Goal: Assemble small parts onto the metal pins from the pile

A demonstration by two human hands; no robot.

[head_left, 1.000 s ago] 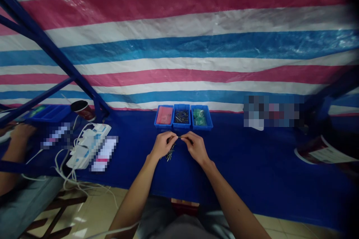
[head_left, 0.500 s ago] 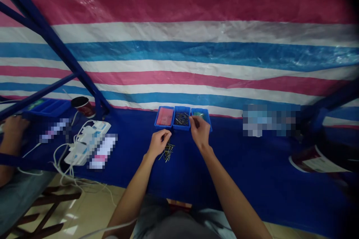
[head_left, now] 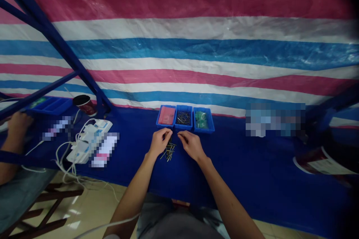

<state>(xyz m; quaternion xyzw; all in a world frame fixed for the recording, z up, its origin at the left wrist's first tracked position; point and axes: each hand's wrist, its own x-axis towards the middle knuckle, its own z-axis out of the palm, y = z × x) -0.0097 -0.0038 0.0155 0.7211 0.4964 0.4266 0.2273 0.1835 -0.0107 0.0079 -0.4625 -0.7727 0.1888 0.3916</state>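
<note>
My left hand (head_left: 160, 142) is closed in a pinch over the far left side of a small pile of thin brassy metal pins, like nails or screws (head_left: 169, 152), on the blue table. Its fingertips hide whatever is between them. Just to the right, my right hand (head_left: 192, 144) is also pinched, fingertips pointing at the left hand with a small gap between; anything in them is too small to make out. Behind the hands stand three blue trays: one with pink packets (head_left: 166, 115), one with dark thin metal pins (head_left: 183, 117), one with green-and-clear packets (head_left: 201, 119).
To the left lie a white power strip (head_left: 91, 140) with tangled cables, a blurred-out phone-like object (head_left: 104, 151) and a dark red cup (head_left: 85, 105). Another person's hand (head_left: 20, 122) rests at the far left. A red-and-white tub (head_left: 322, 160) is at the right.
My right hand has moved from over the right-hand tray down and left, beside my left hand, uncovering the green packets. My left hand stays near the pile.
</note>
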